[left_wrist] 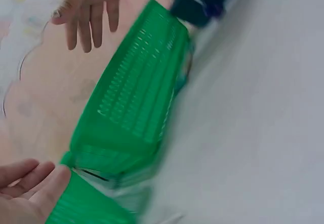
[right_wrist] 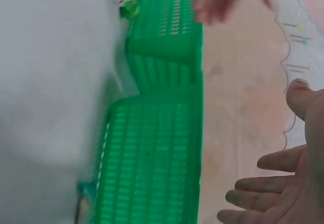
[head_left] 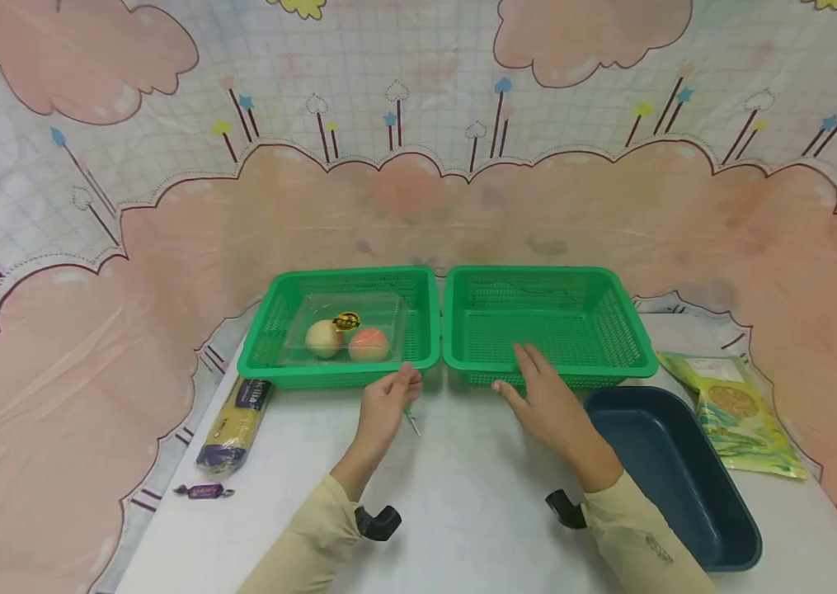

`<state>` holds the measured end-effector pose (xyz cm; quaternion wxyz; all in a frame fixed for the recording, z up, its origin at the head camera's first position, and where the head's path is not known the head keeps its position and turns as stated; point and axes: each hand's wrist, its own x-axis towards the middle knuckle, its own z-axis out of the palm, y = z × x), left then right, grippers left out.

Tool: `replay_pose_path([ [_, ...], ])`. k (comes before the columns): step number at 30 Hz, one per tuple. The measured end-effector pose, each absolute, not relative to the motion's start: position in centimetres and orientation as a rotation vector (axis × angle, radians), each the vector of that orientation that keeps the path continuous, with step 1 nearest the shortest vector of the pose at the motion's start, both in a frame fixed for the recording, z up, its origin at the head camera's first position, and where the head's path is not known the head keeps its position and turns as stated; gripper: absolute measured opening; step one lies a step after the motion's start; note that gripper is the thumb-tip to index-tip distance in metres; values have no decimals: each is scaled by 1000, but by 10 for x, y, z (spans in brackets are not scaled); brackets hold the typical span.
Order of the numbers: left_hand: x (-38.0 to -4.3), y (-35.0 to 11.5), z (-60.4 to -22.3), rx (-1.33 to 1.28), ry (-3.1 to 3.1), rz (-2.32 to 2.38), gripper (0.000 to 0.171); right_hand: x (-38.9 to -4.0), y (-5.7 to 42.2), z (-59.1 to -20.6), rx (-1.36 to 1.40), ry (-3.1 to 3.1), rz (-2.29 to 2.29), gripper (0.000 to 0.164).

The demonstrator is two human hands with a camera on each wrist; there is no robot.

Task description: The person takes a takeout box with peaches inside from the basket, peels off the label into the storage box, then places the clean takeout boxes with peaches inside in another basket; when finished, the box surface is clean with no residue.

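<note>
Cloth (head_left: 463, 206): cloud-printed, peach and white, filling all we see of the room behind.

Surface (head_left: 463, 495): white, running back to the cloth.

Left basket (head_left: 299, 376) and right basket (head_left: 529, 289): green, slotted, side by side, just beyond the hands, long axes running left to right; whether their neighbouring rims touch we cannot tell.

Tray (head_left: 674, 462): dark blue, right of the right forearm, long axis slanting from far left to near right.

Green packet (head_left: 731, 408): lying flat, just right of the tray.

Box (head_left: 314, 313): clear, labelled, inside the left basket, long axis also left to right.

Left hand (head_left: 384, 404): at the left basket's near right corner, fingers loosely bent, nothing in them that we can see; contact with the rim we cannot tell.

Right hand (head_left: 546, 404): before the right basket, fingers spread and released; the right wrist view shows them apart from it. Each basket lies nearest the hand of its own side — the relation on which, we judge, any reach turns.

Yellow packet (head_left: 232, 425): by the left basket's near left corner, slanting front to back.

Fruits (head_left: 324, 339): two, round, within the box.

Candy (head_left: 204, 492): purple-wrapped, nearer us than the yellow packet.

Lollipop (head_left: 410, 417) — so we take it: green, white-sticked, on the surface just beside the left hand.
</note>
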<state>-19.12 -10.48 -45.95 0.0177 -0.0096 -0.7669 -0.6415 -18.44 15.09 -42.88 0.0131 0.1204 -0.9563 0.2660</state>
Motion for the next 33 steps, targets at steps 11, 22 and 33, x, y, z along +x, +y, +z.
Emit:
replay_pose_path([
  [11, -212, -151, -485, 448, -1838, -2735, 75, -213, 122, -410, 380, -2956, 1111, 69],
  [22, -226, -164, -480, 482, -1827, -2680, 73, -243, 84, -404, 346, -2897, 1470, 66],
  [33, -231, -162, -481, 523, -1896, -2648, 66, -262, 46, -420, 347, -2911, 1556, 60],
])
